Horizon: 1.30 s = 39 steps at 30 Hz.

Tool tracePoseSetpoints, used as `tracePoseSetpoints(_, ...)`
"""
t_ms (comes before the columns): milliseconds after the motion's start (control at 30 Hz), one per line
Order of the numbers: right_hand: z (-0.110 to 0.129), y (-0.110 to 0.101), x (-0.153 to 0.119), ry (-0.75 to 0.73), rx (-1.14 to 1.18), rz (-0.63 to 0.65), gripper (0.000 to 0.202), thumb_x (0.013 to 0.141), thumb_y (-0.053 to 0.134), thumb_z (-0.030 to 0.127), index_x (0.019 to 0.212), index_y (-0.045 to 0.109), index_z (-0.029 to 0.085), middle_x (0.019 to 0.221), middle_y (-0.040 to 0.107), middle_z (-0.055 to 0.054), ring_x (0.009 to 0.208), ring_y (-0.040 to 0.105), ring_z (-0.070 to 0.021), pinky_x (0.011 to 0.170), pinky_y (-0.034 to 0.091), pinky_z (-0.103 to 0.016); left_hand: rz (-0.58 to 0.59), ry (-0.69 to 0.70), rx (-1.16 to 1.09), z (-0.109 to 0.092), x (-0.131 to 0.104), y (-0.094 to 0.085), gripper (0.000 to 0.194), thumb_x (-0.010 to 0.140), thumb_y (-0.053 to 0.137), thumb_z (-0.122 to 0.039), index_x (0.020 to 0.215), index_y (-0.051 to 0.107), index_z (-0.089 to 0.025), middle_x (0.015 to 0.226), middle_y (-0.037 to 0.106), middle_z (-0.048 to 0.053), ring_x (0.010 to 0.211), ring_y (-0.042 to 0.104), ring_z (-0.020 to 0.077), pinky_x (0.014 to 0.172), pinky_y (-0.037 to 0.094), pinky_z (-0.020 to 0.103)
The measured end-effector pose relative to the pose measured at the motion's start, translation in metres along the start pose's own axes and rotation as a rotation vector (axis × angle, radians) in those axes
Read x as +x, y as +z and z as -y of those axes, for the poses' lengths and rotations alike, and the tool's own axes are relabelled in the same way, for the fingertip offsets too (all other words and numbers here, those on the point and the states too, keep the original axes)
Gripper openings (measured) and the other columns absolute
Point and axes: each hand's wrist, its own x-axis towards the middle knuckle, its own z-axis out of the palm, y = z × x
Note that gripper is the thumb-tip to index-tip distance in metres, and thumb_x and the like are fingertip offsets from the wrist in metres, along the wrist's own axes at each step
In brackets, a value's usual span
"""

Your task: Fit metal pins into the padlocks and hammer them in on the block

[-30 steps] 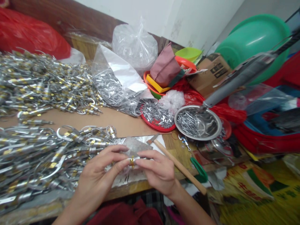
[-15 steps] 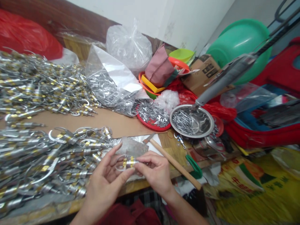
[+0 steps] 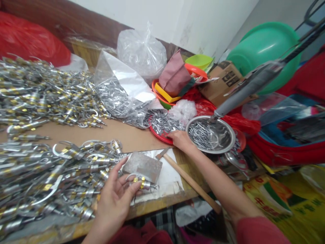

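Note:
My left hand (image 3: 115, 195) is closed in a pinch on a small metal fitting (image 3: 145, 183) with brass-coloured bands, a curved hook and a ring at its tip. The fitting is above the near edge of a grey metal block (image 3: 143, 166). My right hand (image 3: 181, 140) reaches to the near side of a red plate (image 3: 158, 135) heaped with small silver metal pieces (image 3: 165, 122). Its fingers are drawn together at the edge of the heap; what they hold, if anything, is hidden. A wooden-handled hammer (image 3: 190, 178) lies below my right forearm.
Many similar fittings are piled at the left (image 3: 50, 91). A steel bowl (image 3: 230, 145) of metal pins stands right of the plate, under a grey-handled tool (image 3: 248, 88). Behind are a plastic bag of metal pieces (image 3: 114, 98), a cardboard box (image 3: 223, 79) and a green basin (image 3: 264, 51).
My right hand has let go of the fitting and moved up and right to the red plate. My left hand keeps the fitting, whose ringed tip now shows.

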Motion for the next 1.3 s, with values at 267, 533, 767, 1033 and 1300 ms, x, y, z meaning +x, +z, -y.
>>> tracePoseSetpoints(267,-0.006,0.003,0.023,-0.011,0.032,0.105,0.024,0.070,0.055,0.007,0.090,0.064,0.015,0.094,0.064,-0.010,0.092,0.057,-0.0209,0.081,0.040,-0.026,-0.025,-0.045,-0.001,0.001,-0.001,0.001,0.079,0.061,0.069,-0.024,0.128,0.028,-0.021,0.067,0.060,-0.002,0.058,0.061,0.0136,0.052,0.051,0.022)
tracePoseSetpoints(533,0.001,-0.001,0.005,0.144,0.348,-0.084,0.025,0.077,0.048,0.010,0.100,0.057,0.008,0.090,0.064,-0.011,0.082,0.061,-0.0161,0.076,0.047,-0.027,-0.055,-0.091,-0.073,0.003,0.004,-0.001,0.087,0.055,0.073,-0.020,0.128,0.025,-0.022,0.059,0.060,-0.006,0.056,0.063,0.0144,0.056,0.055,0.026)
tracePoseSetpoints(767,0.087,-0.008,-0.064,0.032,1.018,0.002,0.015,0.070,0.056,0.012,0.084,0.057,0.016,0.074,0.061,0.000,0.066,0.059,-0.0109,0.061,0.050,-0.023,-0.100,-0.078,-0.088,0.007,0.007,-0.003,0.090,0.049,0.076,-0.016,0.127,0.029,-0.019,0.057,0.063,-0.005,0.052,0.062,0.0131,0.052,0.054,0.023)
tracePoseSetpoints(1033,0.123,-0.023,-0.067,-0.358,0.724,0.153,0.034,0.071,0.047,0.001,0.101,0.053,0.018,0.078,0.061,0.000,0.070,0.057,-0.0106,0.065,0.044,-0.020,-0.062,-0.062,-0.113,0.013,0.009,-0.006,0.091,0.051,0.075,-0.016,0.128,0.026,-0.017,0.059,0.065,-0.002,0.052,0.061,0.0146,0.051,0.054,0.027)
tracePoseSetpoints(1300,0.124,-0.019,-0.062,-0.314,0.786,0.220,0.044,0.067,0.050,-0.001,0.106,0.057,0.018,0.076,0.066,0.000,0.068,0.062,-0.0109,0.064,0.047,-0.021,-0.068,-0.064,-0.125,0.015,0.009,-0.007,0.090,0.051,0.074,-0.016,0.128,0.027,-0.016,0.058,0.065,-0.002,0.054,0.061,0.0143,0.051,0.054,0.026)
